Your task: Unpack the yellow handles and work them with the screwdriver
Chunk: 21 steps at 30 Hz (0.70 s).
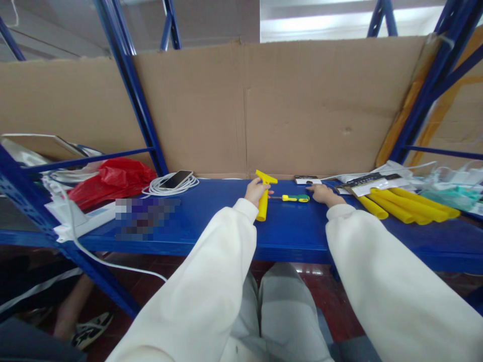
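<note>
My left hand (256, 191) is wrapped round a yellow T-shaped plastic tool (263, 208), perhaps a scraper, holding it upright with its crossbar on top and its round handle below. Beside it, a screwdriver (296, 198) with a yellow and green handle lies on the blue shelf, its shaft pointing at the tool. My right hand (322, 194) is low over the shelf, just right of the screwdriver, with its fingers drawn together by a small dark piece I cannot make out. Behind those fingertips lies a small black and white packet (307, 180).
Several yellow tubes (409, 203) with packaging lie at the right. At the left are a phone (177, 179) on coiled white cable, a red plastic bag (116, 181) and a white power strip (90, 221). Cardboard (302, 110) walls the back between blue posts. Another person's leg (73, 306) shows lower left.
</note>
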### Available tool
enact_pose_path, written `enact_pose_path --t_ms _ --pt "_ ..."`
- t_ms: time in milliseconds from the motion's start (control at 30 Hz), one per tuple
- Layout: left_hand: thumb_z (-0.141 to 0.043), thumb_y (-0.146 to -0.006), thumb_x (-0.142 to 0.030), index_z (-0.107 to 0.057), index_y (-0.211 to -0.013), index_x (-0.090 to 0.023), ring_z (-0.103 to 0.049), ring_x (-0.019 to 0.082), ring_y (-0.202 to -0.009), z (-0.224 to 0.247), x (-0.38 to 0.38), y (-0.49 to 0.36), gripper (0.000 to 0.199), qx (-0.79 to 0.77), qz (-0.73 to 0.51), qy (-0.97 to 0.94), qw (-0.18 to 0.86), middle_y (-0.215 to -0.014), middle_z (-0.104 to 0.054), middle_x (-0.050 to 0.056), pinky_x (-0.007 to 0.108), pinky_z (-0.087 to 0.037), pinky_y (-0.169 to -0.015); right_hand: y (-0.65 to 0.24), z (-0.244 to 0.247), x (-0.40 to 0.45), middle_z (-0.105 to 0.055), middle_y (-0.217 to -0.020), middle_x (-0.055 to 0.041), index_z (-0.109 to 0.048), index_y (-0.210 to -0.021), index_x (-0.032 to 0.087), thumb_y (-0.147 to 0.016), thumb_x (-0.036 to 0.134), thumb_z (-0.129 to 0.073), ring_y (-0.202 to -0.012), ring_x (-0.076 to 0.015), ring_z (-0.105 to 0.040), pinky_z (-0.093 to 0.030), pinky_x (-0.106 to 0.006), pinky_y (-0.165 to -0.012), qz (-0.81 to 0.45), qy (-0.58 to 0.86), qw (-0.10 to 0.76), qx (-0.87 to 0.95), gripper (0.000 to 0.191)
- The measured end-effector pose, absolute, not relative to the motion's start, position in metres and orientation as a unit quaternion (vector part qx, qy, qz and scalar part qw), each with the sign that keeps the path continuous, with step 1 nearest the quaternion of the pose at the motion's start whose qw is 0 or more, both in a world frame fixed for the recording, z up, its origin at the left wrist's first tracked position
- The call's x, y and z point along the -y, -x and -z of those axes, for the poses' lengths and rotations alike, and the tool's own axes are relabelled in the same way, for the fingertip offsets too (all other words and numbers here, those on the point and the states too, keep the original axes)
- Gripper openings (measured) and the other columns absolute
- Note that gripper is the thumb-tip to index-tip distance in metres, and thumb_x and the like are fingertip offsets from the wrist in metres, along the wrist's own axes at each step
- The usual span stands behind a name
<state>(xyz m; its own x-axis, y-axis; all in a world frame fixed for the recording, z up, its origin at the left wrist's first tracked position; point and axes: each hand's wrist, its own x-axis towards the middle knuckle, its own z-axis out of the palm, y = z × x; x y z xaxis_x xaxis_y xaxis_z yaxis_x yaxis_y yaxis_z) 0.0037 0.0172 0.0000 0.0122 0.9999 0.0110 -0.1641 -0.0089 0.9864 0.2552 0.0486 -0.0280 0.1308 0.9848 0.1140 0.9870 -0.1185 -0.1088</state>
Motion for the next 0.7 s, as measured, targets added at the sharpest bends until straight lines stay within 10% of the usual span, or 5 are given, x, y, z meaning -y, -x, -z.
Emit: enact_pose_path --t_ms 700 --pt "-0.063 -0.076 0.002 -0.06 -0.128 -0.016 -0.072 0.014 -0.063 -0.002 -0.013 -0.003 0.055 -0.447 -0.539 -0.451 0.554 -0.106 -0.075 0.01 0.016 -0.043 -0.045 -0.296 0.035 -0.061 -0.069 -0.116 -0.025 -0.074 -0.112 0.014 -0.079 0.029 -0.069 -0.116 -0.0364 -0.064 -0.051 -0.051 -0.094 0.054 0.823 0.153 0.544 0.036"
